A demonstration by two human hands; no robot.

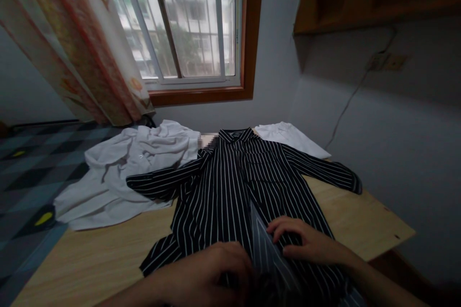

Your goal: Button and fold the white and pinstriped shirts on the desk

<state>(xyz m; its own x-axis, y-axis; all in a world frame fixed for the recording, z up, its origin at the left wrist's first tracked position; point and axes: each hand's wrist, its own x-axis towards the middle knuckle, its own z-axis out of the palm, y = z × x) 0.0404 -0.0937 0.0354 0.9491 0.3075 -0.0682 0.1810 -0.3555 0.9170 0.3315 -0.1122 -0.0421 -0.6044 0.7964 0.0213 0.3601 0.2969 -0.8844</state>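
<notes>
A black shirt with thin white stripes (230, 182) lies spread face up on a wooden table (108, 249), collar toward the window, both sleeves out to the sides. My left hand (212, 273) is curled closed on the shirt's front edge near the hem, where the lighter inside of the cloth is turned up. My right hand (306, 242) rests on the shirt just right of that fold, fingers bent and pinching the fabric edge.
A crumpled white shirt (126, 172) lies on the table's left part, under the striped sleeve. A folded white garment (288, 136) sits at the far right by the wall. Window, patterned curtain (72, 43) and a checkered floor lie beyond.
</notes>
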